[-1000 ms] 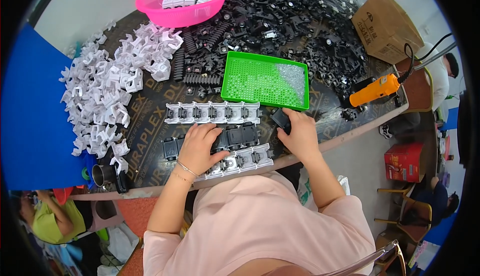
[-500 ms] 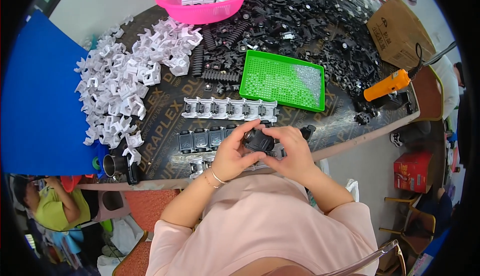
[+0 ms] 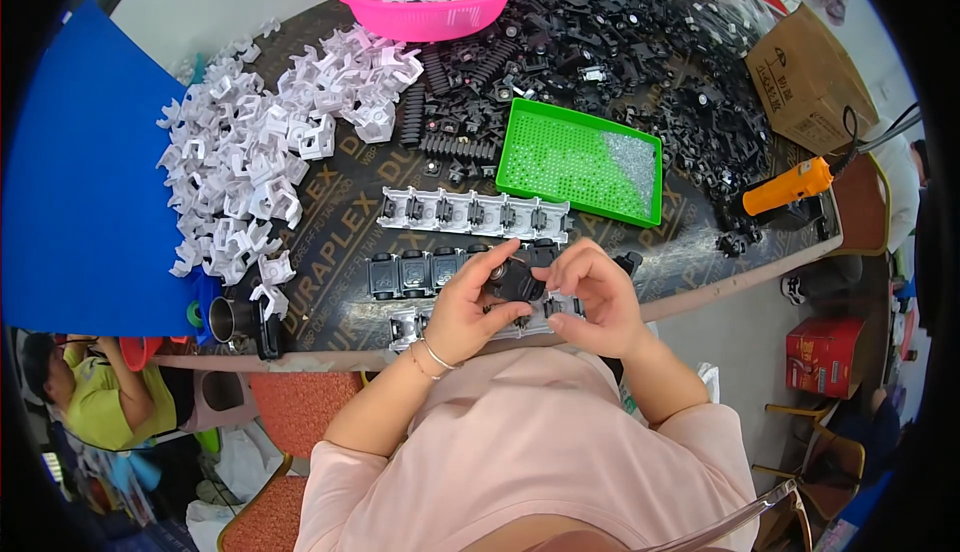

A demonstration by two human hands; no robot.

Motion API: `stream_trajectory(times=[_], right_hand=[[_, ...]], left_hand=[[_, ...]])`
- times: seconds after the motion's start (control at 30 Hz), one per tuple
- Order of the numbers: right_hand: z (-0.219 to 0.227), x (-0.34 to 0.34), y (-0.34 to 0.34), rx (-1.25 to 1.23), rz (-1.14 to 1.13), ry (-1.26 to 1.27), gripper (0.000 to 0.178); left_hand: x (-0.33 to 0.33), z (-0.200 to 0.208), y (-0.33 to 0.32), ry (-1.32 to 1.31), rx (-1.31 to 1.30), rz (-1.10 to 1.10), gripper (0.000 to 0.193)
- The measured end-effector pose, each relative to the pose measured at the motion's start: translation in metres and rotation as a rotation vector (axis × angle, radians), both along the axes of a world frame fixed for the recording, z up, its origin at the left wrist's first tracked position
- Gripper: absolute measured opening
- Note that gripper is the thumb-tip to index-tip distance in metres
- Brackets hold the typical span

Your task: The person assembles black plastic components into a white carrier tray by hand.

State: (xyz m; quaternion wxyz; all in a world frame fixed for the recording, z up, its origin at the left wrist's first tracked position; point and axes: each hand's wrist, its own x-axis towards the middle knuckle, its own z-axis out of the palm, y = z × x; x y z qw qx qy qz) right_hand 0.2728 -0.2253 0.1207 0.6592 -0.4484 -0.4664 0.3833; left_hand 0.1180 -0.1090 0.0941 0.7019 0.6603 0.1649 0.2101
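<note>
My left hand [image 3: 468, 302] is closed round a small black plastic part [image 3: 515, 280] with a round metal piece at its left side, gripped between thumb and fingers. Beside its right edge, my right hand [image 3: 598, 297] has curled fingers with the thumb apart. An index fingertip is close to the part; whether it touches cannot be made out. Under and beyond the hands lie a silver tray strip with black pieces [image 3: 470, 214], a row of black parts [image 3: 415, 274] and a nearer silver strip [image 3: 405, 327], the last two partly hidden by my hands.
White plastic pieces [image 3: 240, 162] are heaped at left, black parts [image 3: 600, 52] at the back. A green tray [image 3: 545, 157] holds small silver bits. Around them are a pink basin [image 3: 430, 17], an orange electric screwdriver [image 3: 788, 187], a carton [image 3: 810, 77] and a metal cup [image 3: 232, 319].
My right thumb has come away from the black part, and the right fingers have curled back. My left hand keeps its hold. The whole view has shifted slightly.
</note>
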Motion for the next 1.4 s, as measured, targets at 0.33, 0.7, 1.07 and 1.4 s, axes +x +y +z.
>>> stream_trajectory(times=[0.33, 0.7, 1.07, 1.4], right_hand=[[0.016, -0.005, 0.015, -0.063, 0.172, -0.461, 0.029], [-0.003, -0.033, 0.043, -0.243, 0.465, 0.470, 0.036], [-0.003, -0.069, 0.058, -0.074, 0.506, 0.246, 0.023], [-0.021, -0.073, 0.051, -0.185, 0.184, -0.915, 0.023]], left_hand=[[-0.020, 0.014, 0.008, 0.191, 0.322, -0.042, 0.077], [-0.067, -0.020, 0.004, -0.071, -0.003, -0.021, 0.074], [-0.108, -0.004, 0.003, 0.230, 0.467, 0.354, 0.053], [-0.136, -0.023, 0.014, 0.302, 0.173, 0.647, 0.030]])
